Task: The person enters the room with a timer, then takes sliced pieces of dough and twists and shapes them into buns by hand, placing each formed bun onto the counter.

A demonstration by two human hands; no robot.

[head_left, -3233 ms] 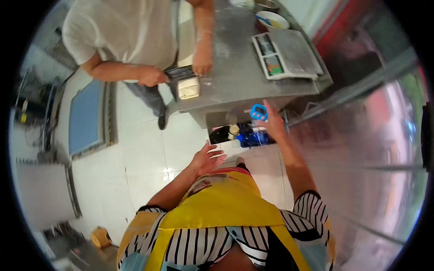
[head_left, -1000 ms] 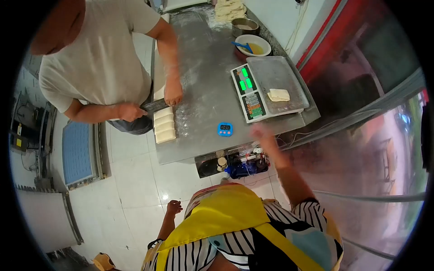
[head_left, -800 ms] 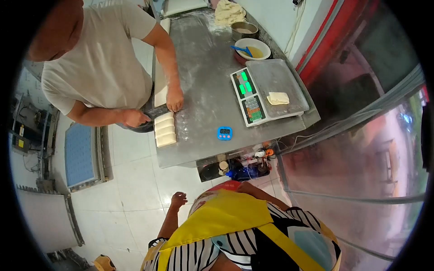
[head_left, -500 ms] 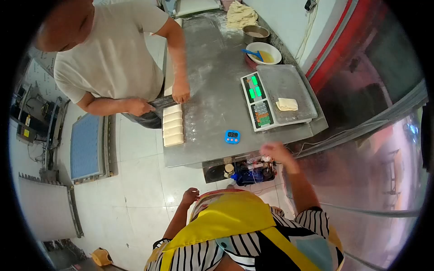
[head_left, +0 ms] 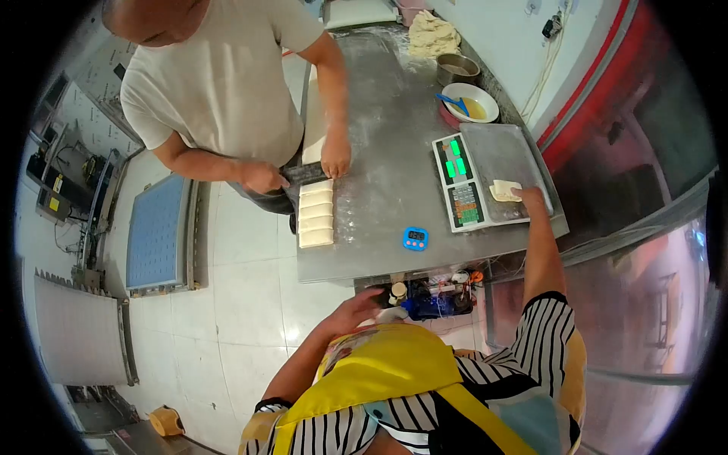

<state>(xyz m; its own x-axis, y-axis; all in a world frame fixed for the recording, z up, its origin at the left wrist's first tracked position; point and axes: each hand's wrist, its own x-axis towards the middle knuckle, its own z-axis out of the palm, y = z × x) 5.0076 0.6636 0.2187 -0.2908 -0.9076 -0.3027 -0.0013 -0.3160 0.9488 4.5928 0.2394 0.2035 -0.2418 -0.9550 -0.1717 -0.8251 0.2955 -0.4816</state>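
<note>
Dough (head_left: 503,190), a single folded piece, sits on the front part of the scale's pan, right of centre in the frame. The right hand (head_left: 533,199) reaches up to it from the lower right, fingertips at the piece's right edge. I cannot tell whether finger and thumb have closed on it or only touch it; it seems to lie flat on the pan. The left hand (head_left: 355,310), low in the middle of the frame, hangs loosely spread in front of the table's near edge, with nothing visible in it.

The step in hand looks like taking hold of or shifting the dough on the scale (head_left: 494,148), whose green readout is lit. From here, the next move calls for a light pinch with fingers and thumb, so the soft folds keep their shape, and a straight lift if it is to leave the pan.

The timer (head_left: 415,238) lies on the table (head_left: 383,171) below and left of the scale. At upper left, a co-worker (head_left: 220,98) holds a dark blade (head_left: 305,174) at the top end of a row of cut pieces (head_left: 316,218).
</note>
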